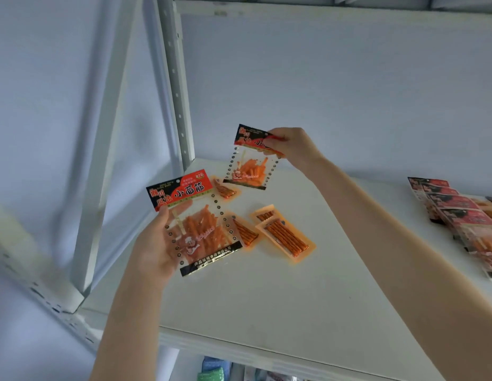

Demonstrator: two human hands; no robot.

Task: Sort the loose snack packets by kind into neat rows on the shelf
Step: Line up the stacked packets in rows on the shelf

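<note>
The white shelf is sitting in a pale metal rack with a slotted upright, against a plain bluish wall. Above it the left hand is cradling a red-topped packet, its grip closing with the thumb across the front. The right hand is pinching a second red-topped packet by its header. Loose orange packets are lying on the board between the hands, and a row of packets is lining its right end.

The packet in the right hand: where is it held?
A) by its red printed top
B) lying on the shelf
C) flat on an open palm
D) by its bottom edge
A: the right hand pinches the farther packet by its red header, clear part hanging below; the left hand holds the nearer packet.
</note>
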